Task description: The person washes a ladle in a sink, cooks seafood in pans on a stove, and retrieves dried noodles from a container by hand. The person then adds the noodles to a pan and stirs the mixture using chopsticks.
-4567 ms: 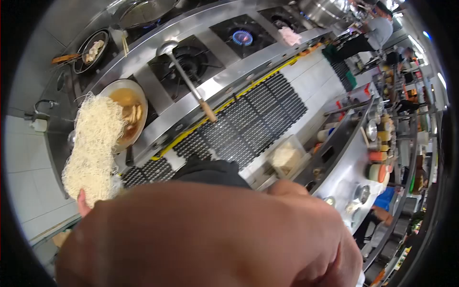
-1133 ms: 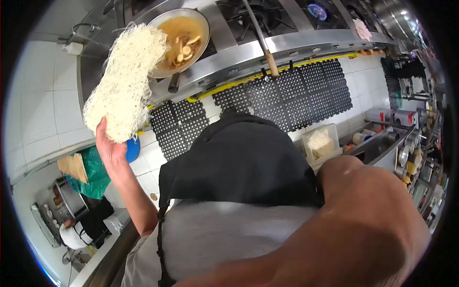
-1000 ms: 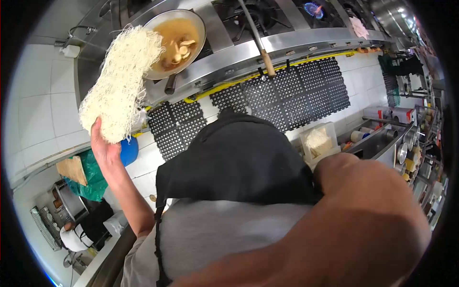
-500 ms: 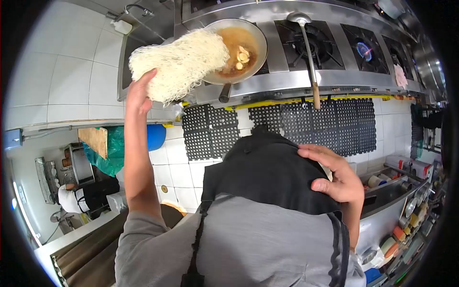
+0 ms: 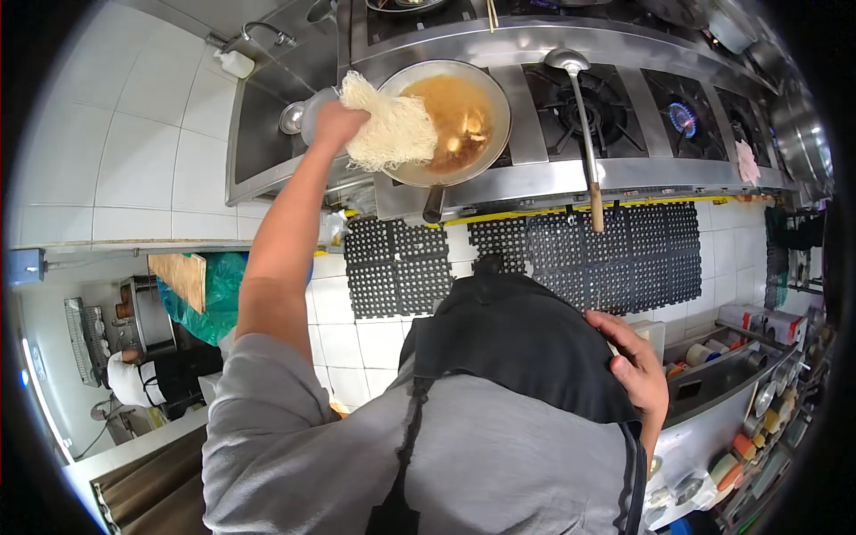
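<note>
My left hand (image 5: 339, 125) is closed on the near-left end of a pale block of dried noodles (image 5: 392, 134). The block tilts over the left side of a wok (image 5: 501, 116), its lower end at the brown broth (image 5: 455, 107). Whether that end dips into the liquid I cannot tell. Several light pieces of food (image 5: 468, 134) lie in the broth. The wok's dark handle (image 5: 434, 205) points toward me. My right hand (image 5: 635, 366) rests beside the black apron (image 5: 526, 339) with its fingers apart, holding nothing.
A ladle (image 5: 584, 125) with a wooden grip lies across the burner right of the wok. Farther right, a blue flame (image 5: 682, 119) burns. A sink with a faucet (image 5: 267, 36) stands to the left. Black mats (image 5: 615, 250) cover the floor. Another person (image 5: 143, 374) is at far left.
My left hand has carried the noodle block right and onto the wok, where it now tilts down. My right hand has shifted slightly down along the apron.
</note>
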`<state>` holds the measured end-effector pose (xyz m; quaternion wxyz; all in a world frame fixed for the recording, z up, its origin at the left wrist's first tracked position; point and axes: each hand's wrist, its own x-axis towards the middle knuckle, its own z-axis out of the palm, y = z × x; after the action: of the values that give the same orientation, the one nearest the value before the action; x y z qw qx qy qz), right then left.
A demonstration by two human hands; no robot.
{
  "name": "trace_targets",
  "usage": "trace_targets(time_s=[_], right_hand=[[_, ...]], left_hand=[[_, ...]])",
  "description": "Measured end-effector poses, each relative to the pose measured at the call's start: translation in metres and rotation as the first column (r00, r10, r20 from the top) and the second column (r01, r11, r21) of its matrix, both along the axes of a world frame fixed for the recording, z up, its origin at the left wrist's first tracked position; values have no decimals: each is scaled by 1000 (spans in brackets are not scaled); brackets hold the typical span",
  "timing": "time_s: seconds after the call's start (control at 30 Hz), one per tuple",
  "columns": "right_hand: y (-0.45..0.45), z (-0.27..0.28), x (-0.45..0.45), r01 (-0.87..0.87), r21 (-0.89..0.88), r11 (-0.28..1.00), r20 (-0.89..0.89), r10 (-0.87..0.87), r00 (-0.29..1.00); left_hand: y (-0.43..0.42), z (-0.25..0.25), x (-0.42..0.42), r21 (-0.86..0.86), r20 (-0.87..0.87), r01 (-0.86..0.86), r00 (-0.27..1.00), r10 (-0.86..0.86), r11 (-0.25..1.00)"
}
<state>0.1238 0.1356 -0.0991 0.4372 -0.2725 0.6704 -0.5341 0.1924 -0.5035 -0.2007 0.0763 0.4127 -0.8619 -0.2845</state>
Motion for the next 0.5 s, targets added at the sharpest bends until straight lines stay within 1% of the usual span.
trace_targets(time_s=[0.03, 0.13, 0.23, 0.37, 0.43, 0.5], right_hand=[[1, 0, 2, 23, 10, 1000, 5, -24, 1000], [6, 1, 9, 91, 54, 994, 27, -92, 995], [7, 1, 18, 173, 43, 984, 63, -176, 982], [6, 4, 24, 210, 57, 976, 56, -213, 975], [6, 3, 27, 231, 51, 972, 57, -234, 971], [5, 1, 29, 240, 51, 969, 56, -243, 968]], left_hand=[[1, 1, -8, -114, 165, 24, 986, -4, 993], [10, -10, -33, -211, 265, -49, 958, 106, 976], [20, -14, -51, -215, 261, -44, 960, 100, 976], [26, -14, -71, -203, 285, -53, 952, 111, 978], [21, -22, -80, -182, 294, -35, 952, 88, 983], [22, -32, -88, -212, 310, -31, 946, 97, 977]])
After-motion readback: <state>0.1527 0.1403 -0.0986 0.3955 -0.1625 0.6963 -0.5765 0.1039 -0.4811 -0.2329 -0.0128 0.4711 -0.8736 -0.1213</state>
